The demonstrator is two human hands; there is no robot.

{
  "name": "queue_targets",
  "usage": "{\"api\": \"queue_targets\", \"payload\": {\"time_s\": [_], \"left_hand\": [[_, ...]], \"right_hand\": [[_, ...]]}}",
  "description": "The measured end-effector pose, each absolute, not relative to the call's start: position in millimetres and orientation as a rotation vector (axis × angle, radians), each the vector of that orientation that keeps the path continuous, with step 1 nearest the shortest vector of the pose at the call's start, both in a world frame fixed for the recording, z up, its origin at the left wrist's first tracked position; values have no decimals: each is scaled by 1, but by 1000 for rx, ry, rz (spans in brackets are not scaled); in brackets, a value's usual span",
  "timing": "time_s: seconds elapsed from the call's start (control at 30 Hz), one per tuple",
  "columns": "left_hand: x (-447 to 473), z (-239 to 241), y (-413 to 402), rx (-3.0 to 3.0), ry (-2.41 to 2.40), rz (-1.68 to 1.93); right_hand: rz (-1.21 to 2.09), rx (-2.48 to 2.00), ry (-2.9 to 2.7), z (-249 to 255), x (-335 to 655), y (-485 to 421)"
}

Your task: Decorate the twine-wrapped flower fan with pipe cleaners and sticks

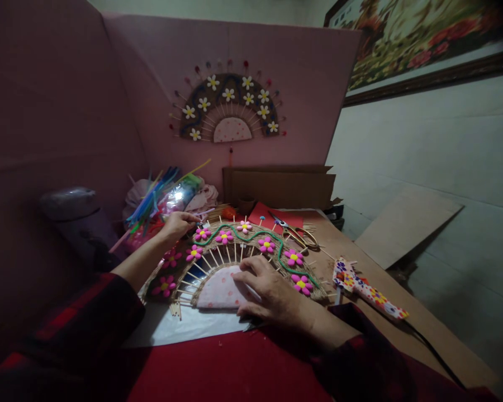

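Note:
A fan-shaped craft piece of twine and thin sticks (218, 259) lies on a white sheet (171, 326). Pink clay-like flowers with yellow centres and a wavy green strip (281, 251) decorate its twine band. At its base is a half-round panel of pale dotted cloth (218, 290). My right hand (264, 287) lies over this panel, fingers apart, holding nothing. At the fan's upper left edge, my left hand (179, 226) has its fingertips pinched together near the stick ends; what is between them is too small to make out. A blue bead-like tip (262, 219) tops one stick.
Gold-handled scissors (299, 234) lie behind the fan on red paper (260, 215). A flower-patterned glue gun (369, 290) with a cord is at right. Pipe cleaners (151, 201) and bags crowd the left, beside a tumbler (75, 223). A similar fan (230, 103) hangs behind.

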State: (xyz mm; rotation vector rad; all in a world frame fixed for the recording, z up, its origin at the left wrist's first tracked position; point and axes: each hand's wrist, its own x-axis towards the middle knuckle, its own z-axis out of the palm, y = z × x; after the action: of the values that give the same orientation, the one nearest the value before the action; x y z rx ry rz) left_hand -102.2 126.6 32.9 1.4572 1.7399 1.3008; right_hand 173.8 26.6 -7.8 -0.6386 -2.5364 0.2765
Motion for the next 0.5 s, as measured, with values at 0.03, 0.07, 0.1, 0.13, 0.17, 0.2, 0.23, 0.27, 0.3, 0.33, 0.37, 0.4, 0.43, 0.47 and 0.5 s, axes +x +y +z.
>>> {"api": "queue_targets", "payload": {"time_s": [0.03, 0.07, 0.1, 0.13, 0.17, 0.2, 0.23, 0.27, 0.3, 0.33, 0.37, 0.4, 0.43, 0.47, 0.5], "left_hand": [[-102, 33, 126, 1458, 1737, 1301], [-101, 34, 126, 1458, 1733, 1300], [-101, 34, 125, 1458, 1729, 1299], [-101, 34, 125, 1458, 1724, 1298], [-101, 34, 125, 1457, 1720, 1297], [-101, 34, 124, 1457, 1715, 1296], [-101, 34, 124, 1458, 1710, 1295], [-101, 34, 124, 1459, 1707, 1294], [-102, 34, 125, 1460, 1703, 1293], [-102, 34, 125, 1462, 1700, 1293], [-103, 33, 125, 1463, 1697, 1292], [-103, 32, 126, 1464, 1694, 1292], [-104, 32, 126, 1466, 1692, 1292], [-104, 31, 127, 1468, 1691, 1293], [-105, 30, 127, 1470, 1690, 1294]], "right_hand": [[277, -639, -2532, -8, 174, 27], [278, -640, -2528, -9, 174, 27], [281, -640, -2526, -9, 174, 27], [285, -640, -2527, -9, 174, 27], [287, -639, -2529, -9, 174, 27], [288, -640, -2532, -9, 174, 27], [287, -641, -2534, -9, 174, 27], [283, -642, -2535, -9, 174, 27], [277, -643, -2535, -9, 174, 27], [272, -644, -2535, -8, 174, 27], [267, -644, -2537, -8, 174, 27], [264, -644, -2539, -8, 174, 27], [262, -644, -2540, -7, 174, 27], [260, -644, -2541, -7, 173, 27], [259, -643, -2543, -7, 173, 27]]}}
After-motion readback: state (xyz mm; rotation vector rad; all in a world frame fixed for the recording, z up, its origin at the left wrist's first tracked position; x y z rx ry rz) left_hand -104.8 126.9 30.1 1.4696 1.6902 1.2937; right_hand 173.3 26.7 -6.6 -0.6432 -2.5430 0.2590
